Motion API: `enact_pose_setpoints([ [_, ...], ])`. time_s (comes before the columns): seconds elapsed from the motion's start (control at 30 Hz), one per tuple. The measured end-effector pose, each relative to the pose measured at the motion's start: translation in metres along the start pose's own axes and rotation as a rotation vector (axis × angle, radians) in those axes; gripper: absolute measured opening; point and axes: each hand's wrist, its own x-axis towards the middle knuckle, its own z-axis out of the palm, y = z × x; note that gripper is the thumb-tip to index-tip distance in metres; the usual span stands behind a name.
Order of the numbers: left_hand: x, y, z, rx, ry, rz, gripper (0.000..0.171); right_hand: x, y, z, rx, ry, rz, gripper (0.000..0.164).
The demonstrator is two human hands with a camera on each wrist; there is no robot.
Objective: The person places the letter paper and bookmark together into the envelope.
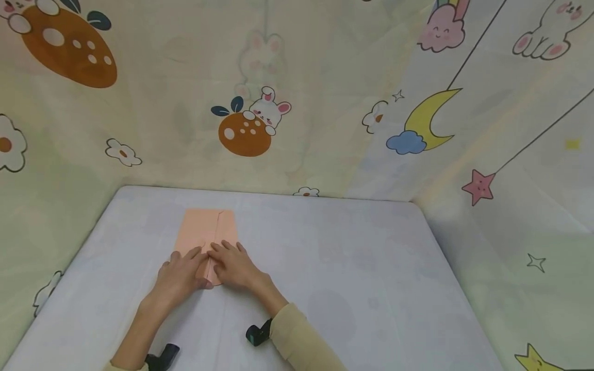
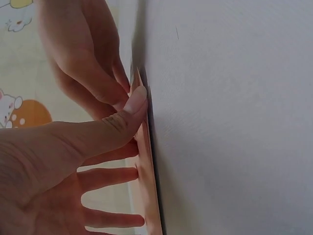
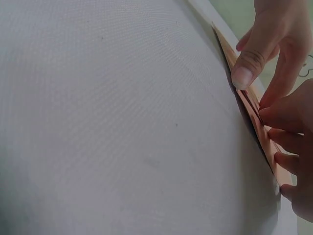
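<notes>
A peach-coloured folded paper (image 1: 199, 226) lies flat on the white table, with a lengthwise flap edge toward its right side. My left hand (image 1: 178, 278) is at its near left part, fingers on top and thumb at the near edge. In the left wrist view, the left thumb and index finger pinch the paper's edge (image 2: 150, 186), while the other fingers spread behind it. My right hand (image 1: 236, 268) rests its fingertips on the near right part, close to the left fingers. In the right wrist view, thin layers of the paper (image 3: 266, 152) stand slightly apart.
The white table (image 1: 362, 268) extends to the right of the paper. Cartoon-printed fabric (image 1: 315, 129) surrounds its back and sides. Black wrist devices (image 1: 258, 334) sit at both forearms, beside beige sleeves (image 1: 301, 335).
</notes>
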Motion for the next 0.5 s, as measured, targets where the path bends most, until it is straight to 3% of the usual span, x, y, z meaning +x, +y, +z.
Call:
enact_pose_setpoints([
  [0.27,0.002,0.000,-0.002,-0.024,0.003,0.023,0.068,-0.001,0.000,-0.003,-0.049,-0.012,-0.016,0.047],
  [0.4,0.002,-0.002,-0.005,-0.046,-0.011,0.018,0.064,-0.006,0.005,-0.002,-0.005,0.071,-0.075,0.043],
  [0.5,0.002,-0.001,-0.009,-0.033,-0.001,0.022,0.059,-0.014,0.010,-0.004,0.095,0.168,-0.115,0.039],
])
